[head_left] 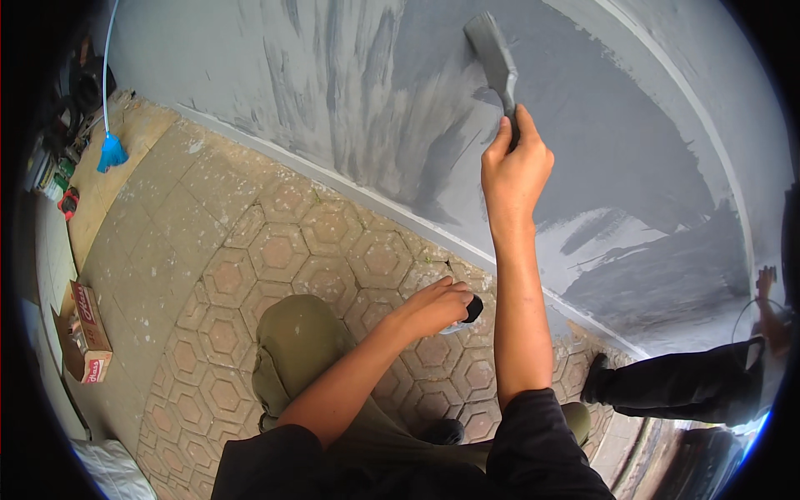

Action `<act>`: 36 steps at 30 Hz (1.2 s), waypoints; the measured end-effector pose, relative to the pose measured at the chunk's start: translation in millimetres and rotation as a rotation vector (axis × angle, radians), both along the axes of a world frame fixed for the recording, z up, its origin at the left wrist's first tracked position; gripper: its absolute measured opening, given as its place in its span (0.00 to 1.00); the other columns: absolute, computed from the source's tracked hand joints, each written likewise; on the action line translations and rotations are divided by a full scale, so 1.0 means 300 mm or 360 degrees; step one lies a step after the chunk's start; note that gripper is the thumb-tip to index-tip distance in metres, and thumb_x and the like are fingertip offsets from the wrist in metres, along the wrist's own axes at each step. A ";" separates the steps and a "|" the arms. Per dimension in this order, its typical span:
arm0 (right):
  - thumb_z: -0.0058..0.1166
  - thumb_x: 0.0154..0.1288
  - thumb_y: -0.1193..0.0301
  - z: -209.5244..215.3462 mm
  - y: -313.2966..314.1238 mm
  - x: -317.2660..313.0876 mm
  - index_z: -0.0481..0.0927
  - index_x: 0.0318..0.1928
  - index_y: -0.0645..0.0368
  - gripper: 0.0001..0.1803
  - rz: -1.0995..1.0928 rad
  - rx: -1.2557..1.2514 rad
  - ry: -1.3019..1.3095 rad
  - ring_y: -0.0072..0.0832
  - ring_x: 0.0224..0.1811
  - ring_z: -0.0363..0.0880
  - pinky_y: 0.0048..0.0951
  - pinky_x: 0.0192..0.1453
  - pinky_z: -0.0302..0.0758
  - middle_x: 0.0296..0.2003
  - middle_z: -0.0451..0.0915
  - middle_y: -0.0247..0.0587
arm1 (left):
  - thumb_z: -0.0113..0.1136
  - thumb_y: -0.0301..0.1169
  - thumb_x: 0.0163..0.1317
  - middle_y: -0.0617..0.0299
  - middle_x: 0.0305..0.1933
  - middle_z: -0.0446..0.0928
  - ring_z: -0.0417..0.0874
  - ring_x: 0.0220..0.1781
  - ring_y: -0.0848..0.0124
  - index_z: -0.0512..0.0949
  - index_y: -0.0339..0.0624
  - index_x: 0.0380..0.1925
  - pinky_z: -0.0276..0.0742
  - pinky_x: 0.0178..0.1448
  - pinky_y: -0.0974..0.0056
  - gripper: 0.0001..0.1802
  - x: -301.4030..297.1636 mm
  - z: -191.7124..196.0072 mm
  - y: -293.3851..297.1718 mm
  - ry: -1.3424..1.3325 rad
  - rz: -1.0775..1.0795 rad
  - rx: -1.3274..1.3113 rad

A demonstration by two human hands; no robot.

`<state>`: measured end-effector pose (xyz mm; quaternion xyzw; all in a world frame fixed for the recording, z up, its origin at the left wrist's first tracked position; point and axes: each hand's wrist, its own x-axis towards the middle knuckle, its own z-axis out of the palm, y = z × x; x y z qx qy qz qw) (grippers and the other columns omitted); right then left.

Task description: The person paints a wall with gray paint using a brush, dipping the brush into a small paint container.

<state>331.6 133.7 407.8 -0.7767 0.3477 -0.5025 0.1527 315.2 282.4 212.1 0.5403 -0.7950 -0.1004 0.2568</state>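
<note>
My right hand [517,167] is raised to the wall, its fingers closed round the handle of a wide, grey-coated paintbrush [493,60]. The brush's tip meets or nearly meets the wall [333,83], which carries streaky grey paint, with a more solid dark grey area to the right of the brush. Lower down, my left hand [435,307] curls over a small container [473,309] with a dark top or dark contents; a pale, clear-looking edge shows beneath my fingers. Most of this container is hidden by the hand, so its exact kind is unclear.
Hexagonal paving [325,275] borders the wall's pale base ledge. A blue broom [112,152] stands at the far left, with an open cardboard box [86,337] and a whitish sack [112,467] nearer. At the right, another person in black trousers [683,379] stands close to the wall.
</note>
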 end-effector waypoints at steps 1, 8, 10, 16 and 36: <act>0.57 0.74 0.75 0.003 -0.006 -0.020 0.86 0.56 0.68 0.15 -0.0047 0.0060 -0.0004 0.54 0.28 0.87 0.45 0.35 0.79 0.23 0.84 0.58 | 0.66 0.27 0.54 0.60 0.38 0.79 0.79 0.54 0.61 0.82 0.45 0.21 0.71 0.61 0.57 0.05 0.002 0.003 0.000 0.0037 -0.0006 -0.0013; 0.59 0.73 0.75 0.033 -0.041 -0.164 0.87 0.55 0.68 0.15 -0.0046 0.0020 0.0537 0.57 0.31 0.88 0.48 0.39 0.81 0.26 0.85 0.61 | 0.67 0.27 0.55 0.62 0.38 0.79 0.79 0.54 0.63 0.85 0.45 0.23 0.71 0.62 0.58 0.03 0.008 0.011 0.013 0.0083 0.0000 0.0040; 0.59 0.73 0.75 0.029 -0.044 -0.187 0.87 0.55 0.68 0.15 -0.0084 0.0025 0.0354 0.57 0.31 0.87 0.49 0.39 0.81 0.26 0.85 0.61 | 0.67 0.27 0.55 0.62 0.38 0.79 0.79 0.54 0.63 0.85 0.44 0.24 0.71 0.63 0.58 0.02 0.010 0.011 0.016 0.0041 -0.0004 0.0028; 0.57 0.73 0.74 0.021 -0.053 -0.188 0.88 0.51 0.67 0.12 -0.0073 -0.0052 0.0302 0.60 0.33 0.86 0.50 0.39 0.80 0.27 0.83 0.63 | 0.68 0.27 0.55 0.63 0.38 0.79 0.79 0.55 0.64 0.86 0.44 0.25 0.71 0.63 0.59 0.02 0.002 0.009 0.014 -0.0001 0.0005 0.0033; 0.58 0.73 0.75 0.072 -0.040 -0.294 0.88 0.53 0.67 0.14 -0.0177 -0.0054 0.0268 0.57 0.33 0.88 0.49 0.40 0.81 0.27 0.85 0.63 | 0.67 0.28 0.55 0.63 0.37 0.79 0.78 0.54 0.64 0.84 0.45 0.22 0.71 0.61 0.59 0.04 -0.026 -0.008 -0.008 -0.0019 -0.0002 0.0071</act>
